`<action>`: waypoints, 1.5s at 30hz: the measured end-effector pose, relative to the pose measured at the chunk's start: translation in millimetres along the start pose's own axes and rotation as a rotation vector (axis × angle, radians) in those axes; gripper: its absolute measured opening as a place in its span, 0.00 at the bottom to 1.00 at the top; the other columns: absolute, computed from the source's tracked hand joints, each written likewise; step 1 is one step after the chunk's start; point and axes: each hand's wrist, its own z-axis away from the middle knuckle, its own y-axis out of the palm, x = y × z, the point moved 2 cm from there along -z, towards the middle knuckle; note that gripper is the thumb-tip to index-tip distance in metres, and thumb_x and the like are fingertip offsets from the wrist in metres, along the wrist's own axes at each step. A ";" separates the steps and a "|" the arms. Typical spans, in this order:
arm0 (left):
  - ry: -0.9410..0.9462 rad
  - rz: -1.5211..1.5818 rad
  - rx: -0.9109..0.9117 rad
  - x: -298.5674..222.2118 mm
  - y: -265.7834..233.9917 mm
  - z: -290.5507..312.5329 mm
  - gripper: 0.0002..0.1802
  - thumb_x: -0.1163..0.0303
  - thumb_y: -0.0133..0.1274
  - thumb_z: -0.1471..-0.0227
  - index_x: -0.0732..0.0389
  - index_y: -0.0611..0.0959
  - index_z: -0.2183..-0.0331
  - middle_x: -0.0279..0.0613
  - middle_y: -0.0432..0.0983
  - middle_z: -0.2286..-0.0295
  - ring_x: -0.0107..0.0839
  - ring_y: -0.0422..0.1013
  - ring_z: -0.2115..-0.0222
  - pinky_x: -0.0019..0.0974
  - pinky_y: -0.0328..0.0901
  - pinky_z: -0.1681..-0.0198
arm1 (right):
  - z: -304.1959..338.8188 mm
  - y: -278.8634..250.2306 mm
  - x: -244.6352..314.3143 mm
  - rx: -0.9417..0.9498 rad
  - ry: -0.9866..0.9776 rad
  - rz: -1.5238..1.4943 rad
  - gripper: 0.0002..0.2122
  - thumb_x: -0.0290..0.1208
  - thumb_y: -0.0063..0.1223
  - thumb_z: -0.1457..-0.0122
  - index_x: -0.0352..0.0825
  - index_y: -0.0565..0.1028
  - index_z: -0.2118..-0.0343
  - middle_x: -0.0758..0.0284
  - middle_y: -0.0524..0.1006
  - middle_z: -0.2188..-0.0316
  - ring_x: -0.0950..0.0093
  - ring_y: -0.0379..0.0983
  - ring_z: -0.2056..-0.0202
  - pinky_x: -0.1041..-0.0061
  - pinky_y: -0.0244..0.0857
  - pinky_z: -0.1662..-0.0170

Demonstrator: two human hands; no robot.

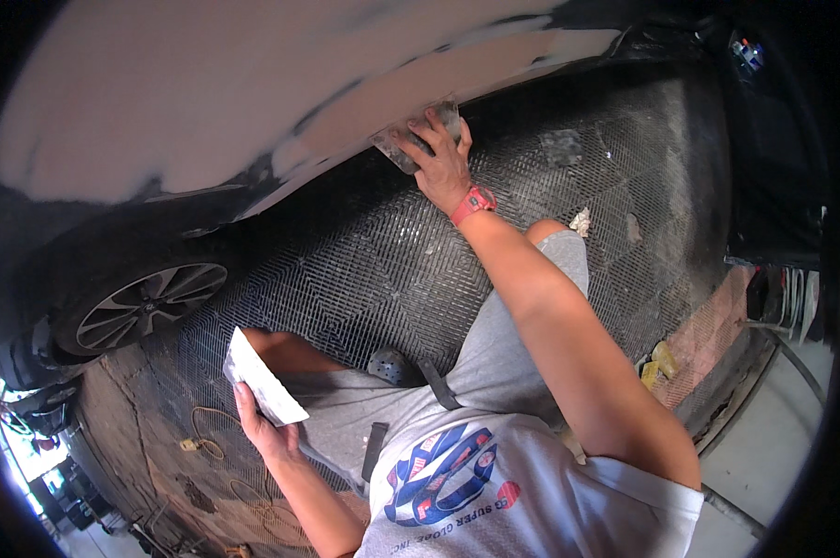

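My right hand (441, 166), with a red watch on its wrist, is pressed against the lower part of a car's side panel (215, 102). Under its spread fingers lies a thin grey smudged rectangular sheet (394, 147), held to the panel's lower edge. The panel is covered in pale, dull patches with dark borders. Down at the left, my left hand (264, 428) grips a stiff white rectangular sheet (264, 379) by its edge, thumb on one side; the other fingers are partly hidden behind it. This sheet is tilted above my bent left knee.
A car wheel (152, 305) stands left of my knees. Black ribbed matting (383, 270) covers the floor beneath me. On it lie a dark square piece (561, 147) and a crumpled pale scrap (581, 221). Yellow pieces (660, 361) sit at the right, and a yellow cord (206, 437) lies lower left.
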 end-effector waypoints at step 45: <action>0.004 -0.109 0.031 -0.3 -4.5 -2.5 0.25 0.54 0.56 0.34 0.61 0.78 0.44 0.38 0.82 0.52 0.30 0.78 0.53 0.35 0.73 0.48 | -57.7 -42.1 -53.9 -0.179 0.032 -0.010 0.29 0.24 0.66 0.54 0.56 0.80 0.46 0.72 0.72 0.42 0.60 0.58 0.30 0.49 0.45 0.33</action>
